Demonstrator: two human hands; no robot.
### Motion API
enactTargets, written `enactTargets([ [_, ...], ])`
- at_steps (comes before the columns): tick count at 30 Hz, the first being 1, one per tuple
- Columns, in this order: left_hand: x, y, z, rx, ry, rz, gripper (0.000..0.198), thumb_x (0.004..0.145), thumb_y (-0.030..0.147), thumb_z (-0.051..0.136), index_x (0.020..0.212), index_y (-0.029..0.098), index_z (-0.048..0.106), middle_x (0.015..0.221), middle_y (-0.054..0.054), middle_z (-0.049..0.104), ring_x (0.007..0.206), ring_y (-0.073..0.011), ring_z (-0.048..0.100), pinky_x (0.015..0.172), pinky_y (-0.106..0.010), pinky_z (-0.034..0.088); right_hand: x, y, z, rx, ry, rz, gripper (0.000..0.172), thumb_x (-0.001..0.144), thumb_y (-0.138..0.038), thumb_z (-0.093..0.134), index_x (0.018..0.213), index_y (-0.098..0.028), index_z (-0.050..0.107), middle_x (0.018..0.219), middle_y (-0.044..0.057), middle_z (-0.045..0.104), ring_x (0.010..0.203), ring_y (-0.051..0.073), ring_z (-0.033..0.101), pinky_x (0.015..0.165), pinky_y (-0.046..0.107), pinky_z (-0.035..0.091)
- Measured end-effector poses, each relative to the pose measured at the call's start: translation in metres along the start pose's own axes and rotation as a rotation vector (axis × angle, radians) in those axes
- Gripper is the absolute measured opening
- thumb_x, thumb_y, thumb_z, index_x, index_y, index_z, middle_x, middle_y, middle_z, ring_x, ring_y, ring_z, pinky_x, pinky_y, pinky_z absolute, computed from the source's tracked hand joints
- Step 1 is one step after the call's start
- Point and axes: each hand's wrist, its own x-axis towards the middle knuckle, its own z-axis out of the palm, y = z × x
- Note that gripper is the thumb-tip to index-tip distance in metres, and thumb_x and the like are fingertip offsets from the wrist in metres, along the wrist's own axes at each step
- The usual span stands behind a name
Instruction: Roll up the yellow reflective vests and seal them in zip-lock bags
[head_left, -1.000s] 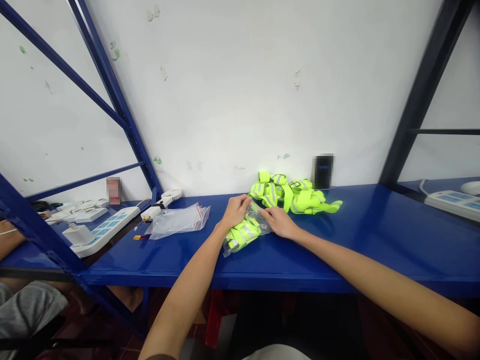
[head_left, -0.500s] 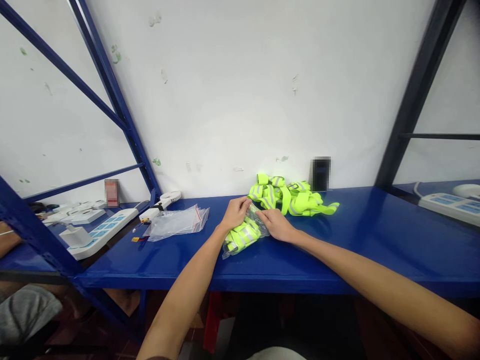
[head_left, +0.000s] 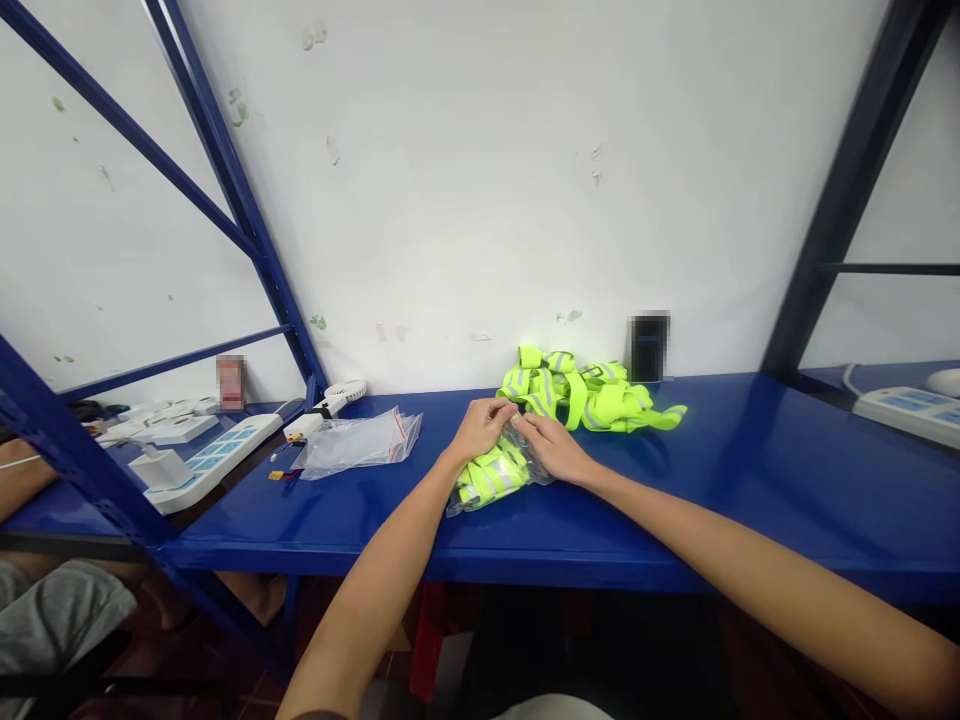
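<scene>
A clear plastic bag (head_left: 537,464) lies on the blue table with a folded neon-yellow reflective strap (head_left: 495,474) inside it. At the bag's upper edge, my left hand (head_left: 482,426) is closed, its thumb and fingers pinching the plastic. My right hand (head_left: 552,446) grips the same edge just to the right, fingertips close to the left ones. Behind both hands sits a loose heap of more neon-yellow reflective straps (head_left: 615,402) with grey stripes.
Left of my hands lie several flat clear zip bags (head_left: 356,442), beside a small white fan (head_left: 346,392). A power strip (head_left: 225,462) is beyond the blue frame post. A dark phone-like object (head_left: 649,348) leans on the wall. Another person's arm (head_left: 26,480) shows at far left.
My right hand has moved closer to my left along the bag's upper edge. The whole view has shifted slightly; the heap of straps lies as before.
</scene>
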Motion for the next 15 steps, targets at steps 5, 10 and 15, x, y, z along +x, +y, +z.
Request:
enactTargets([
  [5,-0.001,0.004,0.003,-0.061,0.015,-0.036,0.044,0.09,0.049,0.045,0.064,0.015,0.055,0.059,0.002,0.051,0.061,-0.0124,0.049,0.06,-0.024,0.038,-0.001,-0.003,0.007,-0.097,0.04,-0.101,0.038,0.096,-0.048,0.031,0.069,-0.022,0.037,0.064,-0.001,0.046,0.062,0.017,0.043,0.06,0.029,0.032],
  [10,-0.004,0.013,-0.008,-0.086,0.239,-0.035,0.036,0.09,0.043,0.045,0.079,0.015,0.063,0.071,-0.001,0.061,0.069,-0.0141,0.055,0.069,-0.025,0.044,0.004,-0.018,0.01,-0.102,0.095,-0.135,0.039,0.097,-0.049,0.03,0.068,-0.023,0.034,0.062,-0.002,0.043,0.059,0.015,0.041,0.058,0.029,0.032],
  [15,-0.004,0.021,-0.08,-0.235,0.877,0.02,0.027,0.087,0.031,0.042,0.106,0.018,0.057,0.079,-0.001,0.06,0.065,-0.0112,0.058,0.063,-0.022,0.044,0.06,-0.051,0.022,-0.061,0.297,-0.13,0.042,0.098,-0.053,0.024,0.072,-0.023,0.037,0.062,-0.001,0.046,0.062,0.017,0.051,0.062,0.027,0.04],
])
